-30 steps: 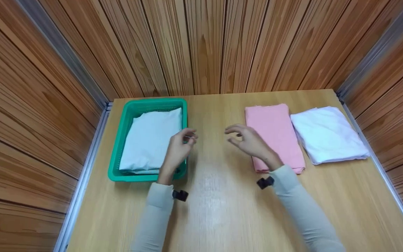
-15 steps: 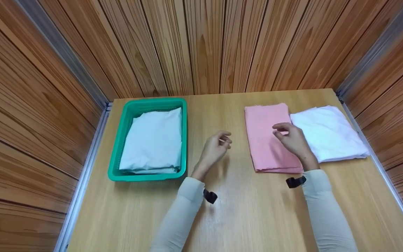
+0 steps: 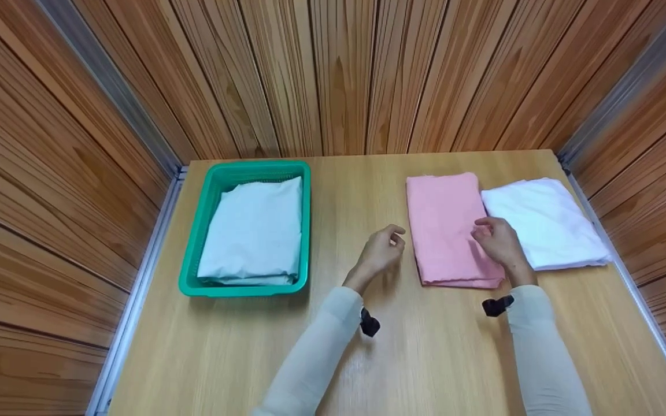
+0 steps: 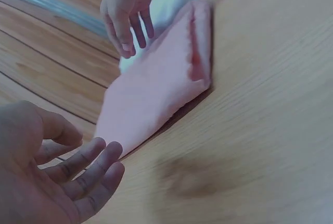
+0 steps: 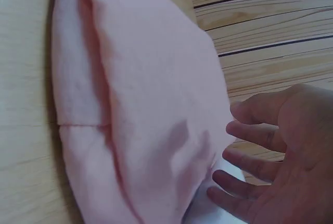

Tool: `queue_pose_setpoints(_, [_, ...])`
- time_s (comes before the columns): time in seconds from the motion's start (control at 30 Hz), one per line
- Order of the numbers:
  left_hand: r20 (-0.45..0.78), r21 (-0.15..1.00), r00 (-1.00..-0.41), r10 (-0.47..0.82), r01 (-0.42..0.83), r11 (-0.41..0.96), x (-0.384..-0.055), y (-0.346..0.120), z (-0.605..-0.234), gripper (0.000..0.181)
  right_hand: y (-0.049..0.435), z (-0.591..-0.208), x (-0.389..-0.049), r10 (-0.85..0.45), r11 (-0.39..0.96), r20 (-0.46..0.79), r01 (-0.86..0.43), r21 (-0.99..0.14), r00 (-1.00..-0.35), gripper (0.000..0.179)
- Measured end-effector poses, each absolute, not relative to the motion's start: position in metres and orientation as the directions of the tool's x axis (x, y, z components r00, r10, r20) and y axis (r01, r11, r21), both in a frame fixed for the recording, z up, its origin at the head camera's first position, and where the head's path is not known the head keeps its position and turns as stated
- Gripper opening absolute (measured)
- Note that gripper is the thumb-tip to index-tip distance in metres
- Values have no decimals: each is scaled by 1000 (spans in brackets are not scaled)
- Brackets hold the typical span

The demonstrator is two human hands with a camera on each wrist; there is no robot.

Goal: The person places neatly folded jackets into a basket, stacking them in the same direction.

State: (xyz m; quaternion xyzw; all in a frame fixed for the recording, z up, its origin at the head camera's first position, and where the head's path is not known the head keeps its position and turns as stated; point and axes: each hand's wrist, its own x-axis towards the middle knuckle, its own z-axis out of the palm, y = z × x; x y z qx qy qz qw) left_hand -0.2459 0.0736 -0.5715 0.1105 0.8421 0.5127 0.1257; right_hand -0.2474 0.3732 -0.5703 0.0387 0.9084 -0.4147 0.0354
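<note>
A folded pink cloth (image 3: 444,231) lies flat on the table, its layered edge showing in the right wrist view. Just left of it is my left hand (image 3: 380,251), fingers loosely bent and holding nothing; the left wrist view shows the fingers (image 4: 83,182) spread beside the cloth. Over the cloth's right side hovers my right hand (image 3: 499,241), its shadow falling on the pink fabric. Its fingers (image 5: 250,166) are relaxed with nothing between them. A folded white cloth (image 3: 547,225) sits against the pink one's right side, partly behind my right hand.
At the left of the table (image 3: 356,190) stands a green plastic basket (image 3: 187,254) with a folded pale cloth (image 3: 255,231) inside. Wood-panelled walls (image 3: 339,75) with metal corner rails enclose the table at the back and both sides.
Both hands have moved right: the left from beside the basket to the pink cloth's left side, the right from left of the pink cloth to above its right side. The cloths stay put.
</note>
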Motion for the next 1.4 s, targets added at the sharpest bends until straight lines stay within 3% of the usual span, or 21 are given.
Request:
queue_pose_setpoints(0.37, [-284,871,-906,314,-107,480,-245,92,-586,51,372,-583,-248,112,683,-204,224,-695,-973,71])
queue_pose_setpoints(0.6, [-315,891,-904,289,-177,418,-241,90,-596,58,361,-588,-249,165,621,-308,341,-706,-937,72])
queue_pose_setpoints(0.87, [-342,905,-909,239,-250,344,-246,80,-599,61,356,-590,-250,126,615,-281,297,-730,-951,74])
queue_pose_setpoints(1.07, [-399,897,-895,201,-334,290,-250,69,-602,66,347,-589,-251,67,570,-349,323,-755,-935,83])
queue_pose_setpoints(1.27, [-464,883,-862,204,-432,183,-248,59,-606,49,328,-591,-249,-15,402,-448,405,-821,-894,88])
queue_pose_setpoints(1.4, [-517,855,-825,228,-506,112,-246,52,-605,37,317,-595,-250,-73,364,-445,392,-845,-893,86])
